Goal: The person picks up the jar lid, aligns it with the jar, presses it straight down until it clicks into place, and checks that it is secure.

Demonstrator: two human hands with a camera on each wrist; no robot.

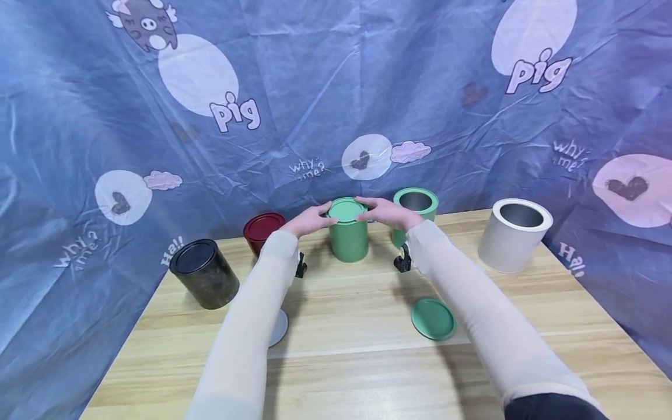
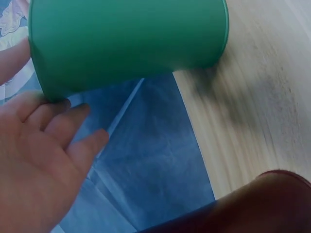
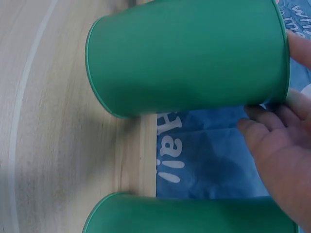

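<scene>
Hands (image 1: 310, 221) (image 1: 388, 213) grip green can (image 1: 349, 242) near top; lid's (image 1: 347, 210) face visible in head view only.

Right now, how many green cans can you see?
2: a lidded green can between left hand and right hand; an open green can further right, partly hidden behind that hand.
</scene>
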